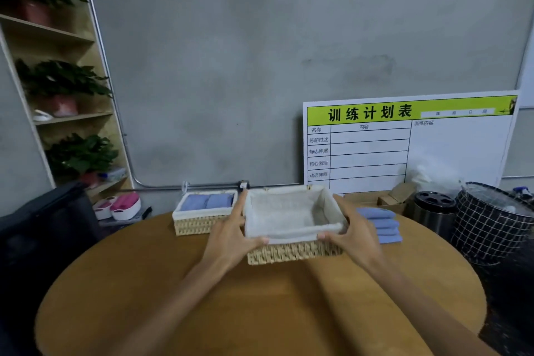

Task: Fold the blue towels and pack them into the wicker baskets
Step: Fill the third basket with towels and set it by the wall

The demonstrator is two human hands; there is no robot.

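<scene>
Empty wicker basket with white cloth lining (291,251), near the middle of the round brown wooden table (260,312), gripped on both short sides. Left hand (231,235) clasped on the left wall, thumb hooked over the near lined rim, index finger stretched along the far left edge. Right hand (357,235) clasped on the right wall the same way, thumb on the near rim, fingers spread along the side. Whether lifted or resting on the table, not clear.

Second lined wicker basket (199,221) just behind and to the left, touching or nearly touching the first, holding folded blue towels (208,201) laid side by side. Stack of folded blue towels (381,225) on the table to the right, partly hidden behind the right hand.

White planning board with a green header (404,141) leaning on the grey wall behind. Dark metal canister (432,211) and black grid-patterned bin (491,222) at the far right. Wooden shelf with potted plants (63,87) at the left.
</scene>
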